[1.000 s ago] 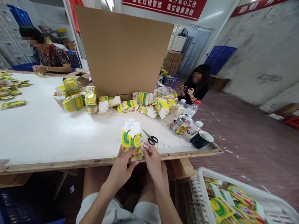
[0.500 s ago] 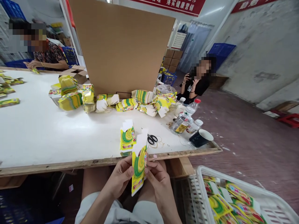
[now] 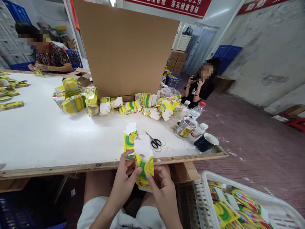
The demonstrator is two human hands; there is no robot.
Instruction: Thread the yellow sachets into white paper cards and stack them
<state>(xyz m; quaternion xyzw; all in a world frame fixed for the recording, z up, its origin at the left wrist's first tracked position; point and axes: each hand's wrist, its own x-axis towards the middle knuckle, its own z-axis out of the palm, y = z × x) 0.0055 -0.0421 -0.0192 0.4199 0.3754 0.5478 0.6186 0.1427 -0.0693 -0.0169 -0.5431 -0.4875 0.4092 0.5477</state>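
A small yellow and green carton (image 3: 144, 165) with a white top flap is held upright in front of the table edge. My left hand (image 3: 125, 181) pinches its left side and my right hand (image 3: 162, 187) grips its lower right side. A second carton of the same kind (image 3: 129, 140) stands on the white table (image 3: 47, 133) just behind it. Black scissors (image 3: 153, 141) lie to the right of that carton.
Heaps of flat yellow cartons (image 3: 73, 98) lie before a big cardboard sheet (image 3: 126, 51). Bottles (image 3: 195, 112), a jar (image 3: 184, 127) and a dark cup (image 3: 206, 141) crowd the right corner. A white basket (image 3: 238, 203) of cartons sits lower right. One person sits far left, another beyond the table.
I lifted one carton off the table toward my lap, turned it, and it has gone from flat to opened out between both hands. The other carton stayed standing on the table.
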